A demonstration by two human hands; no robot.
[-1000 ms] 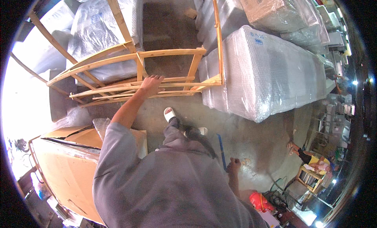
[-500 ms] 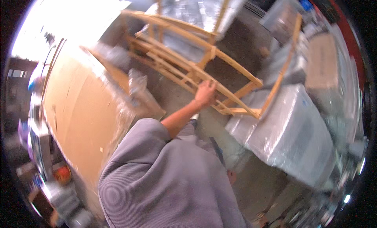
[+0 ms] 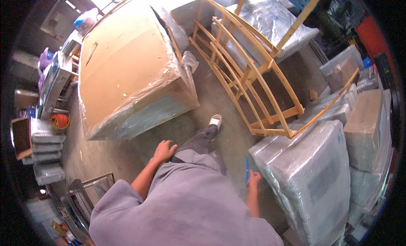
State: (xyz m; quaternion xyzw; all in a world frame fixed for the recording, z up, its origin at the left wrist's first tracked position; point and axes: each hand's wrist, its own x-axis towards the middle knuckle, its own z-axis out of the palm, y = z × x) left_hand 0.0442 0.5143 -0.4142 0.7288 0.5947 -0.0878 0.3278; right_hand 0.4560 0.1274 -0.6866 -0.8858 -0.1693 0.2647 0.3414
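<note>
My left hand (image 3: 163, 150) hangs beside my thigh with its fingers apart and nothing in it. My right hand (image 3: 253, 178) is low at my right side, closed around a thin blue tool (image 3: 247, 170) that points up. A bare wooden chair frame (image 3: 249, 76) stands tilted ahead of me on the concrete floor, out of reach of both hands. My foot in a white shoe (image 3: 216, 120) steps toward it.
A large cardboard-covered piece wrapped in plastic film (image 3: 131, 72) stands to the left. Bubble-wrapped furniture (image 3: 313, 178) crowds the right side, with more wrapped pieces (image 3: 270, 26) behind the frame. Shelves and an orange cord (image 3: 60, 120) line the far left.
My left hand has let go of the wooden frame and dropped to my side. The view has swung, so the frame now stands farther ahead and the cardboard-covered piece fills the left.
</note>
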